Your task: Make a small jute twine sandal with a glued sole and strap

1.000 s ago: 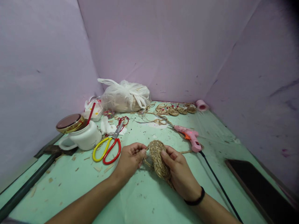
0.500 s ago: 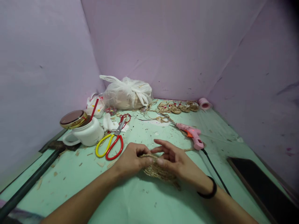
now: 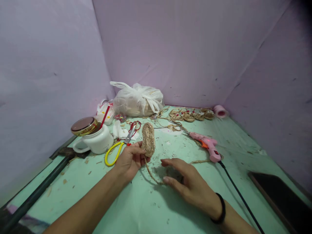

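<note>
My left hand [image 3: 131,161] pinches the lower end of a flat oval coil of braided straw rope [image 3: 148,138], holding it upright above the table. A loose tail of the rope [image 3: 151,175] hangs from the coil and runs to the thumb of my right hand [image 3: 185,182]. The thumb and index finger of that hand are apart; its other fingers are partly hidden. Behind my left hand lie scissors [image 3: 114,153] with a yellow handle, the other handle mostly covered. A pink glue gun [image 3: 206,143] rests beyond my right hand, with more rope beside it.
At the left stand a white mug [image 3: 99,141] with a gold lid [image 3: 84,126] and a hammer [image 3: 46,178]. A white plastic bag [image 3: 138,100], several finished straw pieces [image 3: 190,114] and a pink roll [image 3: 220,111] line the back. A phone [image 3: 280,198] lies right.
The coil has been raised and turned upright in my left hand, its flat face showing. My right hand has come off it and moved down to the right. The view has shifted slightly.
</note>
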Available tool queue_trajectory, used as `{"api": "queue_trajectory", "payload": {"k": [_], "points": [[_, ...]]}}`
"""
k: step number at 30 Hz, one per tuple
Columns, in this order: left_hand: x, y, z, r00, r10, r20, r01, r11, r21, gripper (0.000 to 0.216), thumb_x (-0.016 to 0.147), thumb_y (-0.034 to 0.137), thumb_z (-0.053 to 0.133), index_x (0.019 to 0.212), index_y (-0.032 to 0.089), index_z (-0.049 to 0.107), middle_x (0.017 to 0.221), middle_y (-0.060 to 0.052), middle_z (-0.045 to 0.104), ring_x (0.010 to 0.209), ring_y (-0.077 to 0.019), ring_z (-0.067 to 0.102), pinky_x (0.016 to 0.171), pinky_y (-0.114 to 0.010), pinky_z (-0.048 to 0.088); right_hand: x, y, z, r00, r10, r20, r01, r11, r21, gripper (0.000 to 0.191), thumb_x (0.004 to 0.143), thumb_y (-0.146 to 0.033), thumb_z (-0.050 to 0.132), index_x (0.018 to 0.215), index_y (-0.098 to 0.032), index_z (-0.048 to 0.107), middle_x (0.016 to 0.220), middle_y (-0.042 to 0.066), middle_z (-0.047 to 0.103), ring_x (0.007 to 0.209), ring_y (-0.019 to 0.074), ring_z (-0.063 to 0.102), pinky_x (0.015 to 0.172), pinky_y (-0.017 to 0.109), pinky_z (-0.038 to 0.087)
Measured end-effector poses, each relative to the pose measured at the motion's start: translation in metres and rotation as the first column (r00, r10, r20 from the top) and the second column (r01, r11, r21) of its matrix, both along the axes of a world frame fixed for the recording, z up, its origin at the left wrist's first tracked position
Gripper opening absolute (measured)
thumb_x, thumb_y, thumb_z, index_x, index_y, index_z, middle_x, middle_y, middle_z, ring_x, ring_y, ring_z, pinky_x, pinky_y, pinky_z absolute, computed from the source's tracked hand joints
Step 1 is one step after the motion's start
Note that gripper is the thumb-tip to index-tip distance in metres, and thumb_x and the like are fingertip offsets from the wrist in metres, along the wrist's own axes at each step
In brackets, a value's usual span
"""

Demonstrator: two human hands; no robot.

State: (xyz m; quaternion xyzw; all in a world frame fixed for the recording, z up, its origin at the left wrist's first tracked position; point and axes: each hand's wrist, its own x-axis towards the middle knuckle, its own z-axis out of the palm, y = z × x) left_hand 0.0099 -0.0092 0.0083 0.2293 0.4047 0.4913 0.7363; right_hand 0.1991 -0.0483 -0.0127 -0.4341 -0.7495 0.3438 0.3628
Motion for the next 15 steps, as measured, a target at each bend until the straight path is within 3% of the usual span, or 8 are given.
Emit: {"api": "queue_trajectory", "payload": {"k": [3,6,10,13,15], "points": [[0.007,-0.004,-0.002,0.993,-0.103,-0.055,0.103,0.995,0.003,0.024,0.053,0.004,0.055,0.076,0.011,0.058,0.065,-0.003,0.064,0.053,-0.0103,0.056,0.053,-0.022,0.044,-0.005,0.001,0.007,0.987,-0.065,-0.148,0.045,0.990,-0.134,0.033,0.075,-0.034,0.060,0.106,-0.023,0.058,0.099,0.008,0.066,0.090,0.0234,0.059,0.080,0.039,0.044],[0.014,-0.010,-0.005,0.976,-0.199,-0.083,0.201,0.979,0.013,0.028,0.051,0.006,0.059,0.079,0.011,0.060,0.068,-0.003,0.065,0.053,-0.0105,0.056,0.052,-0.022,0.044,-0.012,0.006,0.013,0.934,-0.182,-0.309,0.103,0.962,-0.254,0.024,0.072,-0.035,0.062,0.093,-0.021,0.062,0.084,0.006,0.068,0.078,0.0207,0.061,0.071,0.034,0.047],[0.016,-0.012,-0.008,0.961,-0.242,-0.134,0.250,0.967,0.044,0.026,0.053,0.011,0.062,0.079,0.012,0.062,0.068,-0.002,0.064,0.054,-0.0105,0.055,0.050,-0.021,0.041,-0.023,0.012,0.015,0.855,-0.287,-0.432,0.114,0.916,-0.384,0.025,0.065,-0.035,0.068,0.084,-0.019,0.063,0.069,0.003,0.067,0.065,0.0175,0.060,0.061,0.030,0.046],[0.012,-0.009,-0.009,0.961,-0.231,-0.150,0.240,0.970,0.043,0.019,0.055,0.014,0.062,0.074,0.010,0.062,0.064,-0.003,0.062,0.053,-0.0099,0.053,0.047,-0.020,0.038,-0.021,0.017,0.018,0.877,-0.259,-0.406,0.098,0.922,-0.375,0.027,0.067,-0.038,0.065,0.086,-0.019,0.066,0.070,0.003,0.067,0.066,0.0181,0.060,0.063,0.031,0.046],[0.008,-0.005,-0.009,0.974,-0.192,-0.117,0.193,0.981,-0.003,0.016,0.053,0.012,0.061,0.069,0.011,0.060,0.061,-0.001,0.059,0.052,-0.0090,0.051,0.045,-0.019,0.036,-0.007,0.024,0.022,0.915,-0.281,-0.290,0.182,0.928,-0.325,0.027,0.068,-0.040,0.063,0.086,-0.019,0.067,0.076,0.005,0.069,0.071,0.0204,0.061,0.066,0.034,0.046]]}}
